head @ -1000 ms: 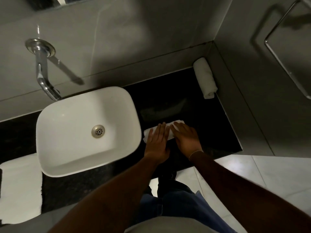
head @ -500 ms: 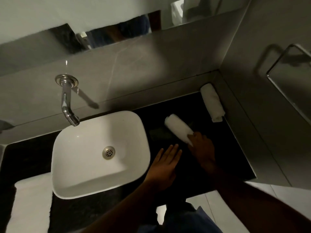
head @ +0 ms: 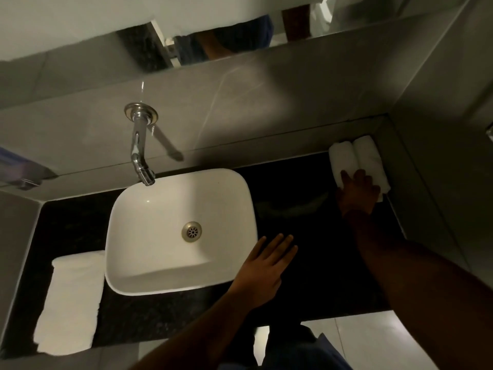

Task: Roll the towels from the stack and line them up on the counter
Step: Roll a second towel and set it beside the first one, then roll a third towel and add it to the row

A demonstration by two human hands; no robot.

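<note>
Placing step: right hand (head: 358, 192) presses second rolled towel (head: 341, 161) beside first rolled towel (head: 369, 158), left hand (head: 264, 271) flat, empty on bench (head: 306, 188); next, fetch from towel stack (head: 70, 300).

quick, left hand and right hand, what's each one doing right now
Left hand: open, fingers spread flat over the counter, holding nothing.
Right hand: resting on the near end of the second rolled towel; a closed grip cannot be told.

glossy white basin (head: 149, 209), chrome tap (head: 138, 150), seemingly terry towels (head: 344, 158).
</note>
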